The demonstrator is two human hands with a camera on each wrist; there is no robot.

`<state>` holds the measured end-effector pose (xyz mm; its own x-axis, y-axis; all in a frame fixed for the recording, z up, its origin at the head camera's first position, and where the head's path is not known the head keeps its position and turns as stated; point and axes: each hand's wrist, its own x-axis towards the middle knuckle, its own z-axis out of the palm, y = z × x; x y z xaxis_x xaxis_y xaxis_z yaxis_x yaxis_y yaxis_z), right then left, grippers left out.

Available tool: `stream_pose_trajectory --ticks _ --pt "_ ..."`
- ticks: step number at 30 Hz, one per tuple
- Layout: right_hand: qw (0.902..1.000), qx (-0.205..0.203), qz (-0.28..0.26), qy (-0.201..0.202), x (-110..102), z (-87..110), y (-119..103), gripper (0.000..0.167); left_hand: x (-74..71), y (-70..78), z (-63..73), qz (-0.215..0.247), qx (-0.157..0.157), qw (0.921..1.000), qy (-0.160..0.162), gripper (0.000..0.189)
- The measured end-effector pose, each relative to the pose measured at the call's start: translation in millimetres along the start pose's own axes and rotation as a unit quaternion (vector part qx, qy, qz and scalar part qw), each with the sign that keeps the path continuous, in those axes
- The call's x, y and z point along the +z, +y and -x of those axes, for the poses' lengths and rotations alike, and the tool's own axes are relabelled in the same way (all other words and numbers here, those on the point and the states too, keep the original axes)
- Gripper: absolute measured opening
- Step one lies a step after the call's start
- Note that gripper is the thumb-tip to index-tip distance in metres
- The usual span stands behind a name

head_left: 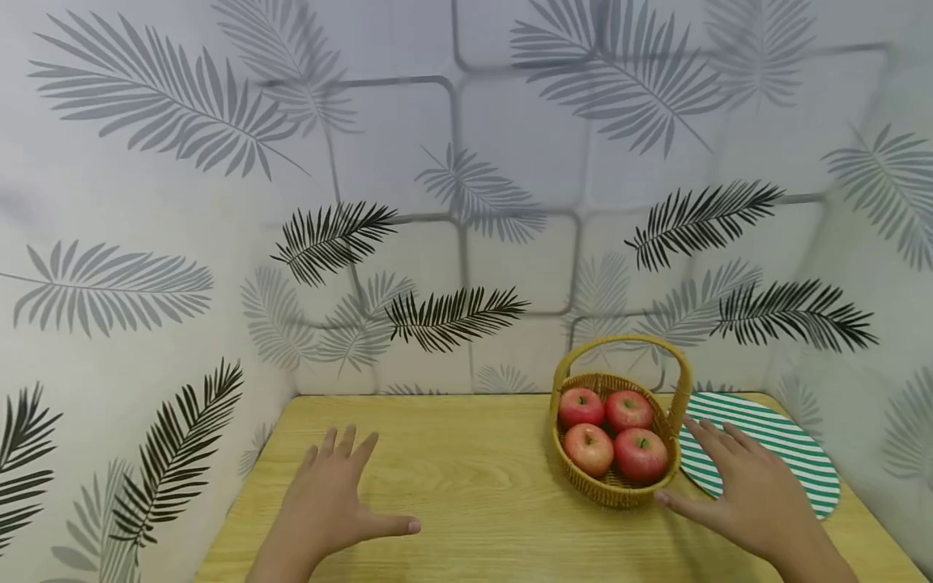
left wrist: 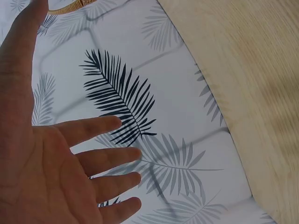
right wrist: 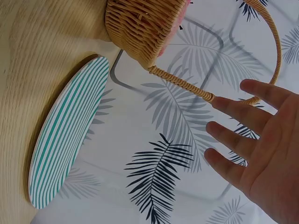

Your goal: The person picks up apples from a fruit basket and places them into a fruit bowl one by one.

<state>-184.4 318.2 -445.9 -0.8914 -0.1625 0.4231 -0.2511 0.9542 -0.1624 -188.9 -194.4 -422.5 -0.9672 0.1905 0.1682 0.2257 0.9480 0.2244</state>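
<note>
A wicker basket (head_left: 612, 492) with a tall arched handle (head_left: 627, 338) stands on the right half of the table, holding several red apples (head_left: 641, 455). Just right of the basket, my right hand (head_left: 751, 494) hovers with fingers spread and nothing in its grasp. In the right wrist view its fingertips overlap the basket's handle (right wrist: 182, 84). My left hand (head_left: 328, 502) is held over the left side of the table, fingers straight and thumb out to the side. The left wrist view shows its bare palm (left wrist: 42, 172), with a bit of the basket handle (left wrist: 72, 6) at the top.
An oval mat with green and white stripes (head_left: 783, 453) lies behind and under my right hand, right of the basket. The wooden table (head_left: 452, 486) ends at a wall (head_left: 517, 356) covered in a leaf pattern, which also closes in both sides.
</note>
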Motion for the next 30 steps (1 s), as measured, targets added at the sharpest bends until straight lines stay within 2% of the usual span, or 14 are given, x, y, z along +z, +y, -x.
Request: stream_pose_trajectory --ticks 4,9,13,21,27,30 --pt "0.9999 -0.002 0.009 0.009 1.0 -0.9 0.0 0.093 -1.5 2.1 -0.7 0.012 -0.007 0.9996 -0.024 0.13" --pt "0.9995 -0.01 0.014 0.026 4.2 -1.2 -0.5 0.082 -2.5 4.7 0.1 0.02 -0.007 0.9997 -0.015 0.122" --pt "0.9994 -0.016 0.009 0.028 4.7 -0.3 -2.9 0.08 1.4 5.8 2.1 0.03 -0.004 0.9996 -0.003 0.118" --pt "0.999 -0.021 -0.035 0.016 5.8 2.9 -5.6 0.077 19.5 10.0 4.0 0.055 0.004 0.9984 -0.011 0.117" --pt "0.9986 -0.021 -0.044 0.018 8.1 3.4 -5.7 0.077 23.5 17.6 4.8 0.063 0.014 0.9979 -0.004 0.116" --pt "0.9982 -0.019 -0.056 0.004 8.4 3.8 -5.5 0.077 24.3 21.7 5.3 0.071 0.018 0.9973 -0.003 0.115"
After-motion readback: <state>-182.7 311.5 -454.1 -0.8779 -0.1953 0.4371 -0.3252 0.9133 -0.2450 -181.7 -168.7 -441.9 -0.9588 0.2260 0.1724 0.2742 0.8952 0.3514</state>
